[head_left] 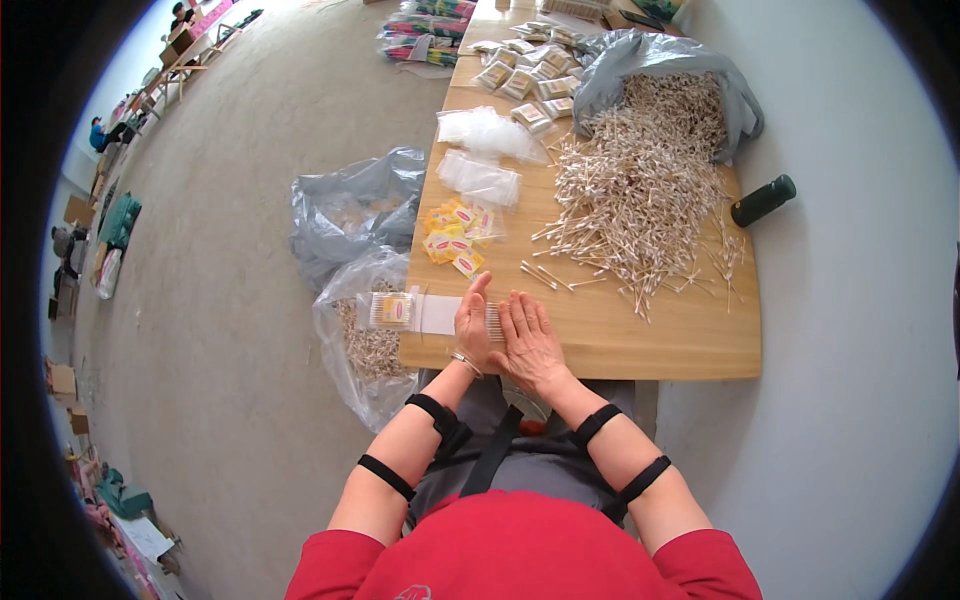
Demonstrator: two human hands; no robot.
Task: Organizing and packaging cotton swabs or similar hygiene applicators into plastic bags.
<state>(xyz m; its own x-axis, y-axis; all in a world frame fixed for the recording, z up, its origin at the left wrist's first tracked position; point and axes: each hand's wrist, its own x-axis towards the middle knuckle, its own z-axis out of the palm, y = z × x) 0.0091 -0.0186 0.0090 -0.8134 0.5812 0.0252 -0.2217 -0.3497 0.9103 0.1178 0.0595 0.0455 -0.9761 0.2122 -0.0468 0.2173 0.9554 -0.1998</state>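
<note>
A small row of cotton swabs (494,322) lies at the table's near edge, between my two hands and partly covered by them. My left hand (474,325) stands on its edge at the row's left side, fingers stretched upward. My right hand (530,338) lies flat with straight fingers against the row's right side. Left of my left hand is a white strip (438,314), and beside it a clear packet of swabs (391,310) with a yellow card inside. A few loose swabs (548,277) lie just beyond my hands, near yellow cards (455,240).
A large swab heap (640,190) spills from a grey plastic bag (735,75) on the wooden table (690,350). Clear bags (480,178) and filled packets (530,70) lie farther back. A dark bottle (763,201) is at the right. Bagged swabs (372,340) sit left of the table.
</note>
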